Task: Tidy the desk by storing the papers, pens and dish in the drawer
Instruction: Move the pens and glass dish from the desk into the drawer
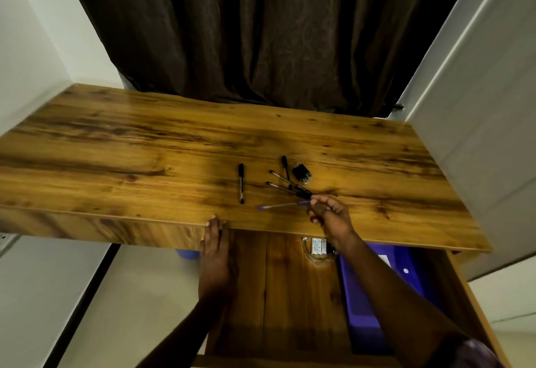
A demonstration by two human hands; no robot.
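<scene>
Four black pens lie on the desktop [145, 150] near its front edge: one pen [241, 183] alone, pointing front to back, and three black pens [287, 189] fanned to its right, overlapping at their caps. A purple pen [280, 205] sits crosswise in front of them, its cap end pinched by the right hand [330, 216]. The drawer [275, 295] stands open below — a clear dish [317, 253] at its back, a purple folder [377, 295] along its right side.

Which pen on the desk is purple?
The purple pen lies nearest the front edge, its end at the fingertips of the right hand; the other pens have black caps.
</scene>
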